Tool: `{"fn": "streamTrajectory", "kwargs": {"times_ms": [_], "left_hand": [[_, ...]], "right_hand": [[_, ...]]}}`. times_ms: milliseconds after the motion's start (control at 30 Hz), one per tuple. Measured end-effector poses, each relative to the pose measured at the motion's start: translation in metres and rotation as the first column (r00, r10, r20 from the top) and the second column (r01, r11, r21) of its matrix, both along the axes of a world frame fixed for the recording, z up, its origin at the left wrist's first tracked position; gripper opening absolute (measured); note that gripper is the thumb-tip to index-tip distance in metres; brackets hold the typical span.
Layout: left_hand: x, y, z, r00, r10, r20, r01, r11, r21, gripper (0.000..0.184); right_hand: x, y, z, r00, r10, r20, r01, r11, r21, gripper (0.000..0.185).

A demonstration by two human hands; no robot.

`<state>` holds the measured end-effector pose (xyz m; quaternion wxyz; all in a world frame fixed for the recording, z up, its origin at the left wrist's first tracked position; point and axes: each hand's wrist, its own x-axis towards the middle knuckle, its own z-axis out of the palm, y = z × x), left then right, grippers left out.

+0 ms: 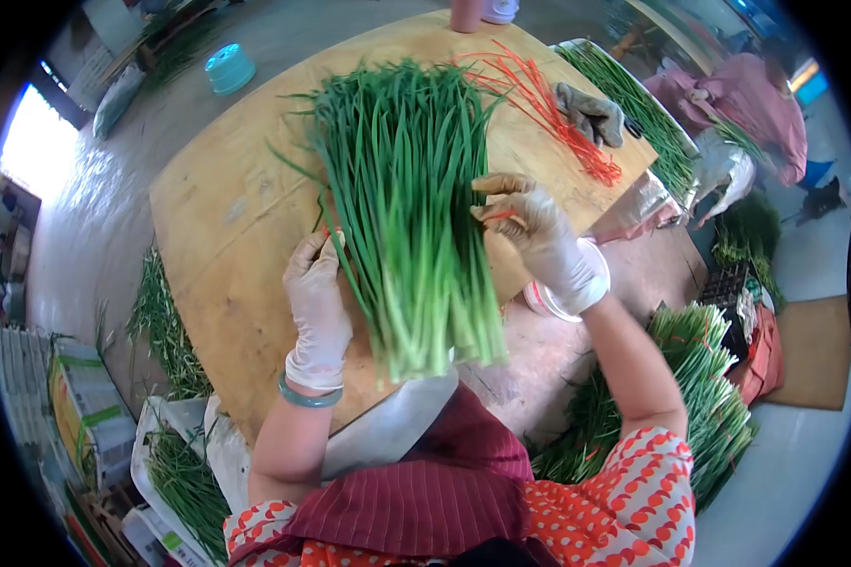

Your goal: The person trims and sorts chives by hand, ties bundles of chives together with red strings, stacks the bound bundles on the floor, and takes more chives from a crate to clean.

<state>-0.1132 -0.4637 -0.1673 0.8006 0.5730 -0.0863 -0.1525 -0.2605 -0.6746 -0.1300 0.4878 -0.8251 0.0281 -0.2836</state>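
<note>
A wide bunch of garlic chives lies on the wooden board, leafy tips pointing away and pale cut stems toward me. At its left side my gloved left hand pinches one end of a red tie. On the other side, my gloved right hand has finger and thumb closed on a red tie too. Whether both ends belong to one strip under the chives is hidden by the leaves.
Loose red ties and a grey glove lie at the board's far right. Chives fill a crate beyond. Stacked bundles stand at my right; a white bucket is below the edge. A person in pink is at far right.
</note>
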Motion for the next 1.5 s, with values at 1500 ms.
{"fn": "streamTrajectory", "kwargs": {"times_ms": [1500], "left_hand": [[0.03,0.099,0.007,0.959,0.149,0.242,-0.238,0.888,0.395,0.005]], "right_hand": [[0.122,0.188,-0.011,0.995,0.047,0.084,-0.004,0.893,-0.449,0.023]]}}
